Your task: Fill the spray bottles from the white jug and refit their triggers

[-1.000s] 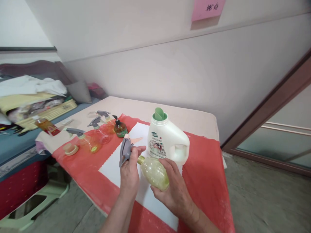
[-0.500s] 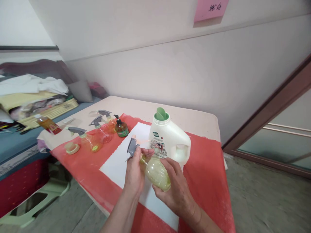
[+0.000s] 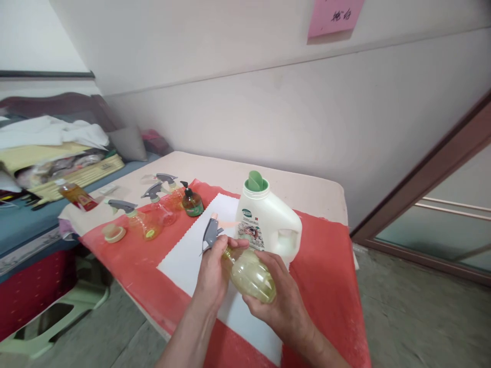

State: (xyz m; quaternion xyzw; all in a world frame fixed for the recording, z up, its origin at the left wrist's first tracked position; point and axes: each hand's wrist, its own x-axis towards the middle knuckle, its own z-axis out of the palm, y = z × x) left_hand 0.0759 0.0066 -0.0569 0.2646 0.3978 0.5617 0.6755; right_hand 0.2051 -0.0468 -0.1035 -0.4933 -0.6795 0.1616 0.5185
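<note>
A clear yellow-green spray bottle (image 3: 251, 275) with a grey trigger head lies tilted between my two hands, above a white sheet (image 3: 184, 260). My left hand (image 3: 217, 266) is closed round its neck, just below the trigger head. Around the body, near the base, my right hand (image 3: 284, 299) has its thumb and fingers wrapped. Right behind the spray bottle stands a large cream detergent jug (image 3: 274, 217) with a handle on its right side. Its round cap is off, and a green spout (image 3: 255, 181) shows in the mouth.
Several spray bottles (image 3: 143, 225) and a dark green pump bottle (image 3: 192, 203) stand left on the red cloth (image 3: 326, 266). A beige cap (image 3: 114, 233) lies there too. An amber bottle (image 3: 76, 196) is at the table's left edge, beside a bed. A green stool (image 3: 57, 322) is below.
The spray bottle's base has shifted slightly right with my right hand. Both hands keep their hold, and the bottle stays tilted.
</note>
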